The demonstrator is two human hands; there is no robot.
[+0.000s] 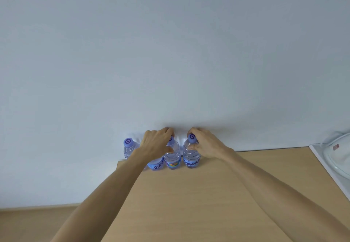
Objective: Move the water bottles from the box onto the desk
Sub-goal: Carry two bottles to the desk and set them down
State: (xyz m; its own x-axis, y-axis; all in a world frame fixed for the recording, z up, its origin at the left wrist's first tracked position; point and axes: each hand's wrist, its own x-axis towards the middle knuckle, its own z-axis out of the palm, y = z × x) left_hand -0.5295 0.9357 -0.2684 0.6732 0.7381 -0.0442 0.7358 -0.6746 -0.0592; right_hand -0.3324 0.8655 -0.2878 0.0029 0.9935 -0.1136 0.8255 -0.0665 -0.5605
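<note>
**Pale wood, four bottles at the wall**

Pale wood-grain fills the near ground: the table (189, 203) runs from under the camera out to the white wall (170, 52). Both forearms reach across it, well apart near the body and closing toward each other at the far edge.

The left hand (157, 143) curls down over the top of the third bottle (172, 156), fingers over its cap and thumb on its shoulder. The right hand (203, 144) grips the rightmost bottle (191, 154) the same way, by neck and shoulder, its purple cap showing between the fingers. Each hand is clamped on its own bottle, and both bottles stand upright on the table. Holding them by the top probably keeps them vertical and lets them be set close together.

The two held bottles stand side by side, almost touching, in a row along the wall. Left of them, the second bottle (155, 165) is mostly hidden behind the left wrist, only its blue label showing. The leftmost bottle (129, 148) stands free, just apart. Lining them up at the back likely leaves the near surface free.

The bottles look filled with clear water and are capped. The box is not in view. At the far right edge lies a clear glass lid or dish (339, 158) on a white surface; its contents cannot be made out.
</note>
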